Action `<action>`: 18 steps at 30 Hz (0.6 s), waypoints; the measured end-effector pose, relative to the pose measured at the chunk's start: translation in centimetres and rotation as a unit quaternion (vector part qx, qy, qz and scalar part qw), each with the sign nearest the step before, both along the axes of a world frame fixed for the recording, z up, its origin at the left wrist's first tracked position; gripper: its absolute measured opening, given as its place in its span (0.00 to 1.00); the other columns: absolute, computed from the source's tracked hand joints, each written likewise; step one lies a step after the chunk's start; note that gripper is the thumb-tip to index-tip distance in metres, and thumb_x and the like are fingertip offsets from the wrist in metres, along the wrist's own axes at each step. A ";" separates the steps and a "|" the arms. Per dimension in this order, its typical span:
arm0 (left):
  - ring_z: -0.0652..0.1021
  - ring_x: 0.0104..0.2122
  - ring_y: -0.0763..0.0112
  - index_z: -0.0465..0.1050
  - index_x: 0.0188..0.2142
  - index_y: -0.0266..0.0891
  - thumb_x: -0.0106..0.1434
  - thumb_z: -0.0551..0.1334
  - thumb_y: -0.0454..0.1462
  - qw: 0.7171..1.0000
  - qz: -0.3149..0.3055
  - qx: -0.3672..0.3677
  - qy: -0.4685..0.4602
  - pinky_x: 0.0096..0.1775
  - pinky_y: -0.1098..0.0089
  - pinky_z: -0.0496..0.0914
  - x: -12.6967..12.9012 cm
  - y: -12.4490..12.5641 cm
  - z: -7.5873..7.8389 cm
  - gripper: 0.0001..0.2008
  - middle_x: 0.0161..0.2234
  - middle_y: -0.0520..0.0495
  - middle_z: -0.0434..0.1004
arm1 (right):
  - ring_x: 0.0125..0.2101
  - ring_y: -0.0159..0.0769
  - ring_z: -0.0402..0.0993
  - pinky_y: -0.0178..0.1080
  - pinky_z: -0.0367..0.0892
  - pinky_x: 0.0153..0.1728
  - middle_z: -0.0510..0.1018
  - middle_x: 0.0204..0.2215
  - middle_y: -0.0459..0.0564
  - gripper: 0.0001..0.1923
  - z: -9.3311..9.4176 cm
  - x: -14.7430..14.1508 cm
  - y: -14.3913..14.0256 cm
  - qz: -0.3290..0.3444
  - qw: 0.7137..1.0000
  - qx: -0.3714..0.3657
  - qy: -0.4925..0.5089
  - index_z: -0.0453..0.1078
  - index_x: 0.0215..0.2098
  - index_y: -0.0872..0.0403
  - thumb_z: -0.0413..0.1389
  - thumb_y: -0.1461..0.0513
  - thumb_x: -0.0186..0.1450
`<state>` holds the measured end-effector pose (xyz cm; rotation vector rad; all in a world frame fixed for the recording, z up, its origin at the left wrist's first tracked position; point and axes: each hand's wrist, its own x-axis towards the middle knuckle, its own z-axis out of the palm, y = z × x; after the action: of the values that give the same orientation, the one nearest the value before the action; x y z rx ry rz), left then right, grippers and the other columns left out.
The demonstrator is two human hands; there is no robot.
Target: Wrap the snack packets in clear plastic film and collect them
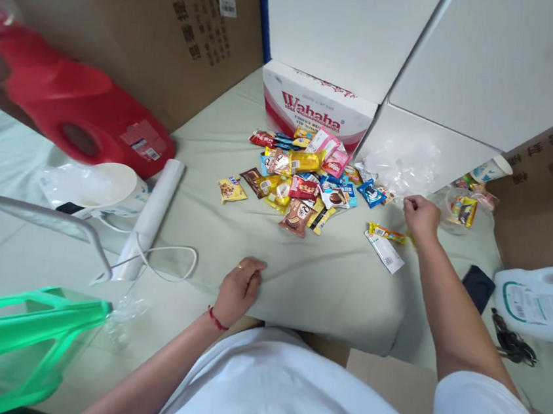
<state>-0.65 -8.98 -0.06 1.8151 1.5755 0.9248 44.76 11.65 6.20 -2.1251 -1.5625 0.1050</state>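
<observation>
- Snacks in multicoloured plastic wrappers (303,188): most heaped loose on pale-green cloth (308,279), some (far right) inside clear plastic container (447,221).
- Left hand (239,289) curled, seemingly empty; right hand (421,217) closed, contents unclear.

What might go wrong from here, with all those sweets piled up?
The heaped snack packets overlap loosely, so a nudge might make some slide. The looped white cord lies to the left of the left hand, and could snag it on a sideways sweep. The dark phone-like object sits beside the right forearm, perhaps close enough to be bumped.
</observation>
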 end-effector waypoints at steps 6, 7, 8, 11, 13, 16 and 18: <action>0.79 0.36 0.66 0.74 0.41 0.41 0.66 0.52 0.32 1.000 -0.006 0.009 -0.005 0.43 0.65 0.76 -0.2 -0.5 -0.4 0.13 0.37 0.45 0.78 | 0.41 0.44 0.73 0.45 0.67 0.47 0.79 0.41 0.58 0.17 3.0 -4.8 4.8 -0.022 0.991 0.116 -0.059 0.77 0.46 0.57 0.49 0.61 0.66; 0.79 0.36 0.66 0.74 0.42 0.41 0.66 0.51 0.31 1.000 -0.010 0.011 -0.007 0.43 0.65 0.75 -0.3 -0.5 -0.5 0.13 0.38 0.45 0.79 | 0.44 0.45 0.73 0.45 0.66 0.49 0.77 0.46 0.60 0.18 3.5 -5.7 5.6 -0.004 0.987 0.139 -0.086 0.75 0.51 0.57 0.50 0.61 0.67; 0.80 0.37 0.66 0.74 0.41 0.41 0.66 0.51 0.31 1.000 -0.014 0.013 -0.007 0.43 0.65 0.75 -0.3 -0.5 -0.5 0.13 0.39 0.44 0.79 | 0.48 0.45 0.71 0.45 0.65 0.50 0.74 0.52 0.62 0.20 4.0 -6.5 6.3 0.017 0.981 0.157 -0.112 0.73 0.55 0.57 0.51 0.60 0.68; 0.80 0.38 0.66 0.74 0.41 0.41 0.66 0.51 0.30 0.999 -0.028 0.019 -0.010 0.43 0.66 0.75 -0.5 -0.4 -0.6 0.13 0.39 0.44 0.78 | 0.56 0.50 0.65 0.47 0.65 0.50 0.69 0.58 0.65 0.22 5.2 -8.1 8.4 0.072 0.972 0.126 -0.186 0.70 0.58 0.56 0.57 0.58 0.67; 0.80 0.38 0.65 0.74 0.41 0.41 0.66 0.51 0.30 0.999 -0.036 0.013 -0.018 0.43 0.66 0.75 -0.6 -0.4 -0.5 0.13 0.39 0.43 0.78 | 0.56 0.52 0.64 0.48 0.65 0.48 0.73 0.53 0.65 0.17 5.8 -8.3 9.4 0.094 0.970 0.054 -0.219 0.73 0.51 0.57 0.57 0.58 0.67; 0.79 0.36 0.66 0.74 0.41 0.41 0.66 0.52 0.31 0.999 -0.037 0.000 -0.036 0.42 0.65 0.75 -0.7 -0.5 -0.5 0.13 0.38 0.43 0.79 | 0.47 0.48 0.70 0.48 0.65 0.46 0.78 0.42 0.63 0.12 6.7 -7.9 9.8 0.056 0.978 0.046 -0.197 0.75 0.44 0.59 0.53 0.60 0.70; 0.78 0.35 0.67 0.74 0.40 0.41 0.66 0.52 0.31 0.998 -0.029 -0.004 -0.054 0.41 0.65 0.75 -0.8 -0.6 -0.5 0.12 0.37 0.44 0.78 | 0.35 0.40 0.71 0.44 0.66 0.38 0.78 0.35 0.60 0.13 7.5 -7.6 9.3 0.043 0.986 0.094 -0.134 0.73 0.43 0.60 0.50 0.60 0.72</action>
<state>-1.49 -9.55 -0.51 1.7659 1.4501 0.9711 37.21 20.99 13.74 -1.9868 -1.7402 -0.2989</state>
